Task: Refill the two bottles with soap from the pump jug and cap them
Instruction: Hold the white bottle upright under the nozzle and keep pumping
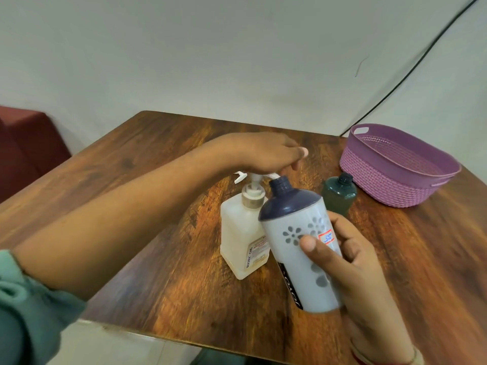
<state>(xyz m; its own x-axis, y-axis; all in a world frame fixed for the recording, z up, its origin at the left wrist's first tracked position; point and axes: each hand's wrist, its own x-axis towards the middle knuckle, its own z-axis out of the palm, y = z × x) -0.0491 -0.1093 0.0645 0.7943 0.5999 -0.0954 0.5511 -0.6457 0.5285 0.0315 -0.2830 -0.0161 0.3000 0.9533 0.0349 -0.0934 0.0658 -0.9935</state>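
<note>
A translucent square plastic pump jug (241,241) is stood midway on a brown wooden table (163,280). A grey, navy-shouldered plastic bottle (297,256) is held tilted just right of it, neck at the spout (273,176). Behind that, a small dark green bottle (338,194) is set, a purple woven plastic basket (382,180) to its right.

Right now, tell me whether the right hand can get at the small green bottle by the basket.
Probably not yet: the right hand grips the white bottle, tilted at the spout of the pump jug. The green bottle stands just beyond on the table, so once freed, the way looks open.
</note>
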